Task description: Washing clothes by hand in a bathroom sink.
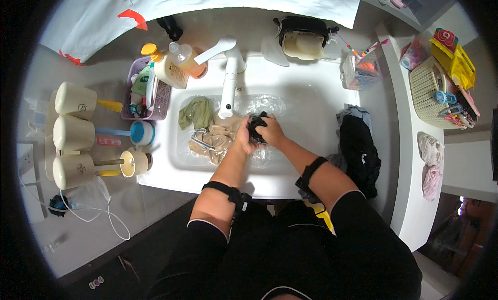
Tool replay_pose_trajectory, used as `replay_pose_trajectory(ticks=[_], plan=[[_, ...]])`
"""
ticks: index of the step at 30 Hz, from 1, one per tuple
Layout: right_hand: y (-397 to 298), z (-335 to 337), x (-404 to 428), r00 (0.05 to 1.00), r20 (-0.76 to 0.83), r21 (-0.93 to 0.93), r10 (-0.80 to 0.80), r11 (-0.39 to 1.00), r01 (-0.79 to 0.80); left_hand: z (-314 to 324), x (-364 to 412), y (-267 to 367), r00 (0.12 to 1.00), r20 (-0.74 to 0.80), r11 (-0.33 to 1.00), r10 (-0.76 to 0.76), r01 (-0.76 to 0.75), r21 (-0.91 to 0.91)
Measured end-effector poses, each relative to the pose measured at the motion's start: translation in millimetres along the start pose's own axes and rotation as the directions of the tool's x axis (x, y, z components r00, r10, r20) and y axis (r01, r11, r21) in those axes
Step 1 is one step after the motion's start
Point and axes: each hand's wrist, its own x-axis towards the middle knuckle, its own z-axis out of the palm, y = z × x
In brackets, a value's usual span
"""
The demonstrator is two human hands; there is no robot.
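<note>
Both my hands grip a bunched wet black cloth [256, 128] over the basin, just right of the white faucet spout [228, 92]. My left hand [244, 137] cups its left side, and my right hand [273, 132] closes on it from the right. Rippling water [260, 157] lies beneath them in the white sink [315, 144]. Beige garments [221, 140] soak to the left of my left hand, with a grey-and-white strip among them. Behind these, an olive-green cloth [197, 112] rests against the basin's far left side. Parts of the black cloth are hidden by my fingers.
Two pump bottles, one cream [171, 75] and one clear [188, 60], stand beside a purple basket [160, 103] at the back left. Wall-mounted cream cups [74, 132] are farther left. Dark clothes [356, 144] drape over the right rim. A clear container [360, 72] occupies the back right corner.
</note>
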Motion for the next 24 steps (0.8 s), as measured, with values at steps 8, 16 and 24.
replay_pose_trajectory(ticks=[8,16,24], plan=[[-60,-40,-78,0.679,-0.454,0.077,-0.576,0.734,0.674,-35,64,-38,0.792,0.556,0.771,0.253,0.182,-0.610],[-35,-30,-24,0.755,-0.589,0.004,-0.288,0.933,0.359,-11,64,-42,0.937,0.319,0.922,0.142,-0.008,-0.388],[-29,-64,-42,0.989,0.102,-0.544,-0.104,0.827,0.143,-82,17,-34,0.838,-0.256,0.721,0.482,-0.214,0.659]])
